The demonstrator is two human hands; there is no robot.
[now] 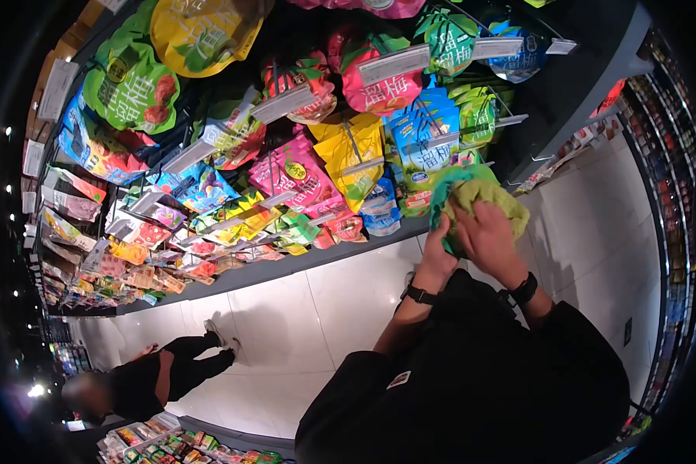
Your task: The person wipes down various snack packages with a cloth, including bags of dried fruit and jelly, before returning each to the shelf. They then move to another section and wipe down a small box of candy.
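A crumpled yellow-green cloth [509, 203] lies against a teal cloth [440, 193]; whether they are one piece I cannot tell. My left hand [438, 253] grips the teal part from below, its thumb up along the edge and its other fingers mostly hidden. On the yellow-green cloth, my right hand [483, 232] presses with bent fingers that sink partly into the folds. Both hands are close together, just in front of the shelf's hanging snack bags. Nearest to them are a blue bag [433, 158] and a green bag [475, 116].
Shelves of colourful snack bags, with a pink bag [290, 174] and a yellow bag [348, 158], fill the upper left behind price tags. A person in dark clothes [135, 387] stands in the aisle at lower left. Another shelf [677, 232] lines the right side.
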